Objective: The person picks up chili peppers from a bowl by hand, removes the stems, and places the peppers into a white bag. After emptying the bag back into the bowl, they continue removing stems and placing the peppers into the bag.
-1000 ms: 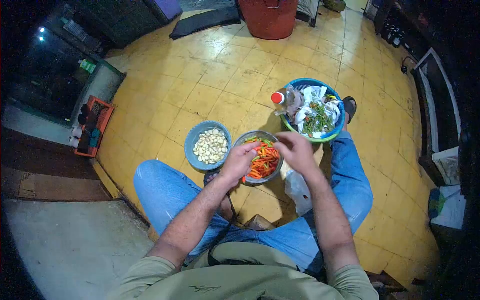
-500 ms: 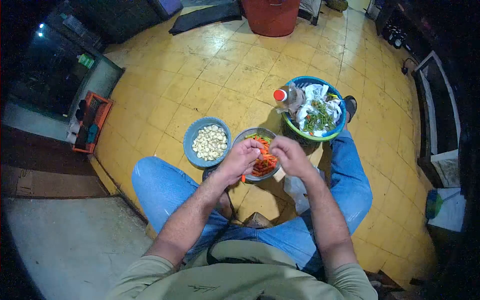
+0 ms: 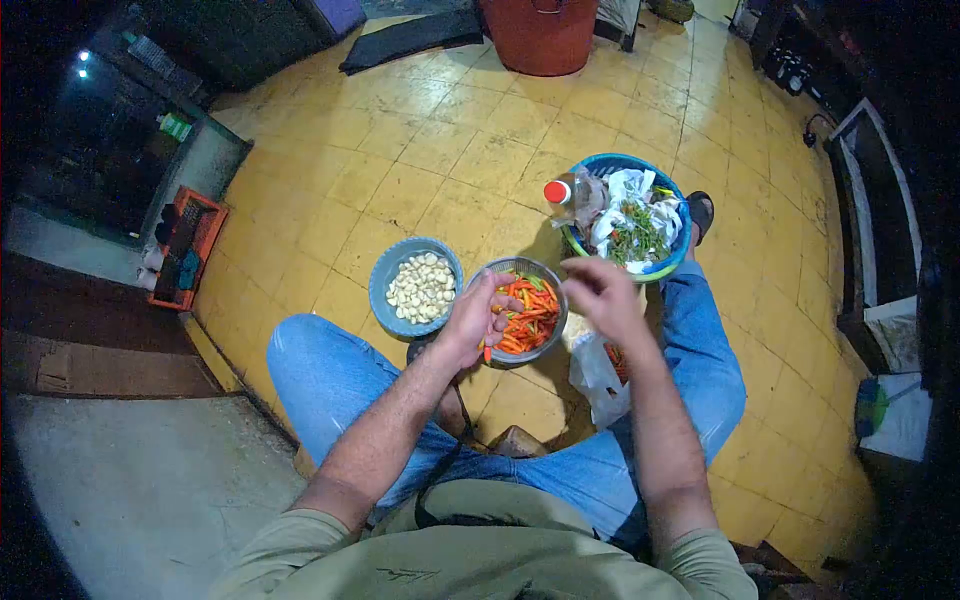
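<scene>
A metal bowl (image 3: 548,283) of red, orange and green chilies sits on the floor between my knees. My left hand (image 3: 468,322) rests at the bowl's left rim, closed on a red chili (image 3: 486,352) whose tip pokes out below my fingers. My right hand (image 3: 600,295) hovers over the bowl's right rim with the fingertips pinched together; whether anything small is between them is too fine to see. A blue bowl (image 3: 385,275) of peeled garlic cloves stands just left of the chili bowl.
A blue-green basket (image 3: 668,262) with green stems, white wrappings and a red-capped bottle (image 3: 560,193) stands beyond my right hand. A plastic bag (image 3: 597,375) lies by my right leg. A red tub (image 3: 540,35) stands far back, an orange crate (image 3: 195,240) at left.
My hands were together over the chili bowl; the right hand has since pulled away to the right, uncovering the chilies. The left hand stays at the rim holding the chili.
</scene>
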A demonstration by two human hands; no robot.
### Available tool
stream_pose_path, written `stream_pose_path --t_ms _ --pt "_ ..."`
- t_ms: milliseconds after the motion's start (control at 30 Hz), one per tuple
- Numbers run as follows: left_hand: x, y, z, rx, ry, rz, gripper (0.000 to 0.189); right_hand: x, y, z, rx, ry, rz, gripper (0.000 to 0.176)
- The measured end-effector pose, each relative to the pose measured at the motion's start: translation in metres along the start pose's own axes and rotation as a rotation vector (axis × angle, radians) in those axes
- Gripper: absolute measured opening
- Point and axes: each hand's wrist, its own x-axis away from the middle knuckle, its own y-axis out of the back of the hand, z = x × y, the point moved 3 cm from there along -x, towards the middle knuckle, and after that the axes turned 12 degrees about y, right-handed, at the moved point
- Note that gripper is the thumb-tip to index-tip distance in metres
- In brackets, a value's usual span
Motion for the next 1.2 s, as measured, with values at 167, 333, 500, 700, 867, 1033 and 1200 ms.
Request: stream_pose_path --t_ms 167,333,500,700,867,1033,1200 --pt "0.006 -0.008 0.008 -0.043 0.037 0.236 0.059 0.007 -0.052 0.026 0.058 0.282 0.165 0.021" --pt "0.007 -0.008 0.007 -0.064 -0.049 0.247 0.059 0.004 -0.041 0.030 0.000 0.214 0.152 0.014" --pt "0.008 -0.011 0.011 -0.031 0.009 0.287 0.060 0.013 -0.060 0.024 0.124 0.388 0.076 0.016" --pt "0.011 -0.014 0.009 -0.074 -0.010 0.200 0.058 0.011 -0.056 0.030 0.071 0.329 0.043 0.012" --pt "0.003 -0.012 0.015 -0.249 -0.003 0.167 0.035 0.005 -0.034 0.021 0.065 0.189 -0.082 0.013" --pt "-0.004 -0.013 0.011 -0.499 -0.418 0.118 0.011 0.004 -0.027 0.019 0.008 0.107 0.008 0.015" --pt "0.001 -0.007 0.007 -0.755 -0.492 0.021 0.010 0.005 -0.034 0.000 -0.245 -0.073 0.099 0.015"
